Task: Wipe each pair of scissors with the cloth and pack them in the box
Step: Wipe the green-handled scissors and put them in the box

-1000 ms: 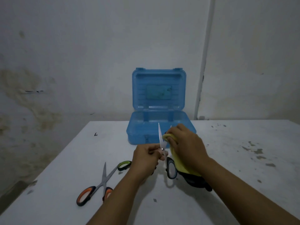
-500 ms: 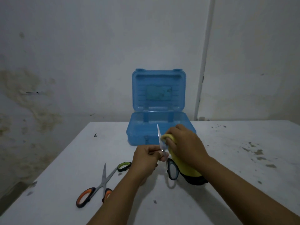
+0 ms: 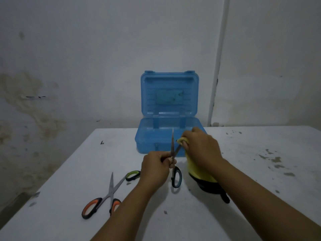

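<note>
A: Item one, what are you holding?

B: Your left hand (image 3: pixel 155 168) is gripping the blue scissors (image 3: pixel 174 164) near the pivot, blades pointing up and spread apart, one blue-and-black loop hanging below your fingers. Your right hand (image 3: pixel 201 150) is pinching the cloth (image 3: pixel 196 168) around the right blade; the yellow part is draping down under your wrist and a dark end is trailing onto the tabletop.

A: Item two, the box?

B: The box (image 3: pixel 167 136) is sitting open at the middle of the tabletop's far edge, lid standing upright, just behind your hands. You are blocking part of the tray from view; the part showing is not revealing any scissors inside, though through the blue plastic it is hard to tell.

A: Item three, other stock?

B: The orange scissors (image 3: pixel 104 197) are lying toward the near left corner, handles nearest you. The green scissors (image 3: pixel 129 177) are crossing them, the green loop lying just left of your left hand. Neither is being touched.

A: Progress?

B: Judging from this, you are working on the first pair: one blade is being wiped, and nothing looks packed yet. Still waiting, by my reckoning: finishing this pair, placing it in the box, then wiping and packing the two pairs on the tabletop (image 3: pixel 251 171).
</note>
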